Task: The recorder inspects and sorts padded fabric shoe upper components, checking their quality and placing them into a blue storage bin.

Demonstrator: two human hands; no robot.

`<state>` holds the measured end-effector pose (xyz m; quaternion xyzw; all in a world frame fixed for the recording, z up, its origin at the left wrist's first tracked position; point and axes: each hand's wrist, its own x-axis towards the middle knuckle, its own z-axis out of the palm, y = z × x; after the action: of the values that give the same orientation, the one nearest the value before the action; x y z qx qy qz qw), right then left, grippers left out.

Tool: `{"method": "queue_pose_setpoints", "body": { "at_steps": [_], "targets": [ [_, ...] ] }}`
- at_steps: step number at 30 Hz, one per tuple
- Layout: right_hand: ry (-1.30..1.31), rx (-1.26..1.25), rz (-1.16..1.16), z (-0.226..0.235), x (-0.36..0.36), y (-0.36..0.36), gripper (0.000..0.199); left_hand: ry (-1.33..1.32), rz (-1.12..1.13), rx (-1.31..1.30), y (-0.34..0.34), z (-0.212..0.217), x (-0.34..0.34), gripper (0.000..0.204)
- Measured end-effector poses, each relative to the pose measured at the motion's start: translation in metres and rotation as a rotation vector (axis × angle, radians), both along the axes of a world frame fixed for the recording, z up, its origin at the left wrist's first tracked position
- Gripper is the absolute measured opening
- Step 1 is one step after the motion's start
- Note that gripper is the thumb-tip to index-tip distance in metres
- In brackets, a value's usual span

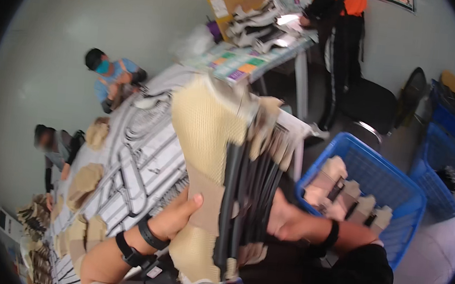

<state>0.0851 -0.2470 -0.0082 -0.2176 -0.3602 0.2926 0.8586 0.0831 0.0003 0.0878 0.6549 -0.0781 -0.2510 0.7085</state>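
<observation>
Before me, upright and slightly tilted, is a thick stack of beige ribbed fabric pieces (208, 118) with tan middle bands and black edging strips. My left hand (179, 211) grips its left side, thumb lying across the tan band. On the other side, my right hand (283, 216) is closed against the stack, its fingers mostly hidden behind the black strips. Similar beige pieces (361, 207) stand in a blue plastic crate (369, 150) close to my right forearm.
A long table with a patterned black-and-white cover (142, 172) runs along my left, holding several beige piles (85, 183). Two people sit at its far side. A standing person in orange and black is near a second table (279, 59). A black chair (370, 106) and another blue crate (437, 178) are on the right.
</observation>
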Motion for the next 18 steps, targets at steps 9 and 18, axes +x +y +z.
{"method": "queue_pose_setpoints", "body": {
  "at_steps": [9,18],
  "targets": [
    [0.414,-0.048,-0.782,-0.054,0.034,-0.224,0.062,-0.45,-0.173,-0.015,-0.251,-0.049,0.068,0.101],
    [0.996,-0.202,-1.069,-0.238,-0.007,-0.313,0.057,-0.296,-0.515,0.217,-0.352,-0.276,0.079,0.108]
  ]
}}
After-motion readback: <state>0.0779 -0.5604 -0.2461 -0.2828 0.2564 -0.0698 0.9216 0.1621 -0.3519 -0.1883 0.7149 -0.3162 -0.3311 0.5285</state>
